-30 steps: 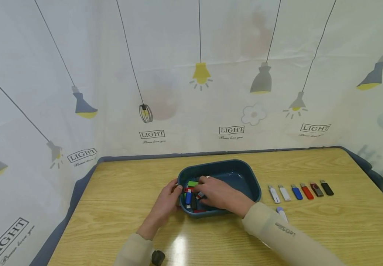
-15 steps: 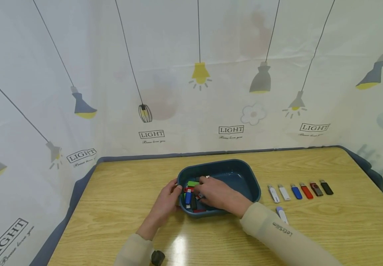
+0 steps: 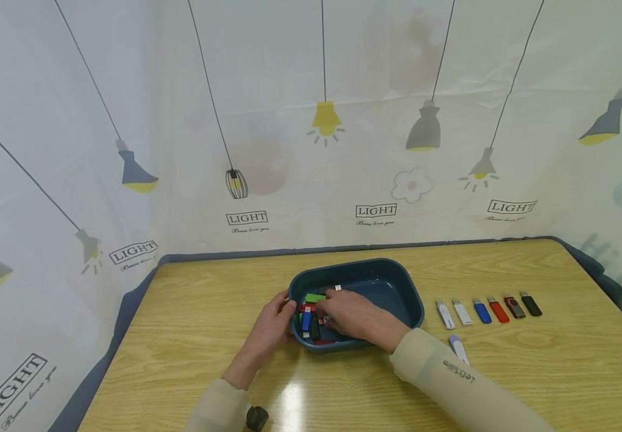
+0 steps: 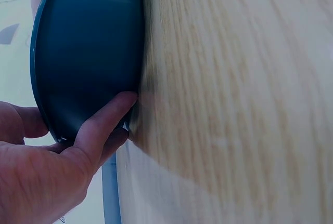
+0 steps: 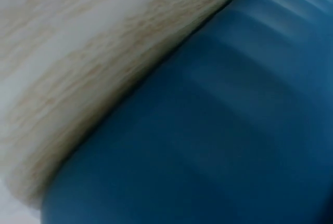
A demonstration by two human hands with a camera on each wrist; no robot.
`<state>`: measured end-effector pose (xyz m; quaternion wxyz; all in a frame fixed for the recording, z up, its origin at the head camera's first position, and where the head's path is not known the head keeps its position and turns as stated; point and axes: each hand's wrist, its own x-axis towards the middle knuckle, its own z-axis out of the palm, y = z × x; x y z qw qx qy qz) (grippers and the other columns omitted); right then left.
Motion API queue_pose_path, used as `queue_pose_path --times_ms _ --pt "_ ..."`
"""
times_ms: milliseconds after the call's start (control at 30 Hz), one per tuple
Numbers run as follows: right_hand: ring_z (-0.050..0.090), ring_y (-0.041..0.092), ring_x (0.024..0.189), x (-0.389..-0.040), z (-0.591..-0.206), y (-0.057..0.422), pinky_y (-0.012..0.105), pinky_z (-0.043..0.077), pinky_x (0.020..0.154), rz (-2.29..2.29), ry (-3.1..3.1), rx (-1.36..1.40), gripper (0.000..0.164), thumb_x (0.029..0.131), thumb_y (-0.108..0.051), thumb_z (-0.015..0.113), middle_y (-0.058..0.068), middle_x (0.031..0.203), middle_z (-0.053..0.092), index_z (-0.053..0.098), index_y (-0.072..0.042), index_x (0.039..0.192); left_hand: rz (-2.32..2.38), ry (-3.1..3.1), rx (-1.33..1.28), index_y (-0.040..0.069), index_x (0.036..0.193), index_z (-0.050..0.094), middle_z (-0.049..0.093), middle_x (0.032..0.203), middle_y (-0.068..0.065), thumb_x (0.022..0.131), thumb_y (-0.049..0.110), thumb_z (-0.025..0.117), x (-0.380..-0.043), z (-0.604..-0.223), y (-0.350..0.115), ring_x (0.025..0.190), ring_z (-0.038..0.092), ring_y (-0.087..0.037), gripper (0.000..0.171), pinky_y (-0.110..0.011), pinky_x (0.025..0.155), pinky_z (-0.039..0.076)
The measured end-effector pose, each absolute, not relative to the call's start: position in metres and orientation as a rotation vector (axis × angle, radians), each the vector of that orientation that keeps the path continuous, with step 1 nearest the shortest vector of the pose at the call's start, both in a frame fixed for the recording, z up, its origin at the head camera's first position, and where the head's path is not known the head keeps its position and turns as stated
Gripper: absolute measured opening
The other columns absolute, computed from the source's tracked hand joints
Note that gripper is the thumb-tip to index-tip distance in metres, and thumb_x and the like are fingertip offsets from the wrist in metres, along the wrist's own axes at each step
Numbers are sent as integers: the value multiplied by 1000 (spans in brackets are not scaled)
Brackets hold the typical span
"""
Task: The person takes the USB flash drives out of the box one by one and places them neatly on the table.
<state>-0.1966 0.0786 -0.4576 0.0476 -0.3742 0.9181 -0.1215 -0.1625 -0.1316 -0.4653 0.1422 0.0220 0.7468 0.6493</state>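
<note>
A dark blue-green plastic bin stands on the table with several USB flash drives piled at its left end. Among them are a green drive, a blue drive and a black drive. My left hand grips the bin's left end, thumb at the rim and fingers against the outer wall. Inside, the curled fingers of my right hand pinch a small USB flash drive, mostly hidden by the hand. Only the bin's outer side and table show in the right wrist view.
Right of the bin, several USB drives lie in a row, from a white one to a black one. A purple-and-white drive lies in front, beside the right sleeve. A printed curtain borders the table's back.
The right fingers have shifted slightly among the drives, and the small drive at their tips has turned. The left hand, the bin and the row of drives have stayed put.
</note>
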Motion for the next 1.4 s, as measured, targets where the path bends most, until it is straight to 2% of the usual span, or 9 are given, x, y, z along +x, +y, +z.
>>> queue_pose_path --times_ms 300,533,733,933,1200,1400 --pt "59 16 84 -190 -442 94 35 55 75 -543 2792 -1114 19 98 -18 73 3 103 64 73 -13 117 1854 2172 63 0 158 35 45 152 -29 113 19 39 -162 -465 -131 125 56 -42 49 -48 84 61" --pt "56 11 76 -178 -430 110 29 51 67 -627 2853 -1122 13 97 -18 75 -2 95 59 70 -15 108 1857 2169 55 -1 157 35 45 152 -30 113 19 40 -162 -464 -130 123 56 -41 49 -49 83 62" --pt "51 6 72 -166 -420 132 25 47 63 -722 2900 -1021 11 98 -18 73 -7 92 56 70 -18 108 1862 2169 58 -1 158 35 45 151 -29 113 20 40 -162 -464 -129 120 58 -40 50 -49 82 62" --pt "52 5 77 -156 -416 158 25 48 64 -785 2965 -970 10 98 -17 73 -9 92 56 70 -18 107 1840 2207 36 0 157 36 46 151 -29 113 20 41 -161 -463 -130 121 57 -39 50 -46 80 62" --pt "47 5 70 -144 -411 193 25 43 58 -836 2983 -783 13 98 -18 73 -10 88 53 71 -16 111 1828 2220 21 -1 157 37 48 150 -29 113 20 41 -161 -464 -130 119 57 -38 49 -44 79 62" --pt "50 4 72 -134 -408 219 25 44 57 -860 3047 -663 13 97 -17 74 -10 87 57 70 -15 109 1839 2208 37 -1 157 36 46 151 -29 113 20 40 -161 -464 -130 120 57 -39 49 -47 80 62"
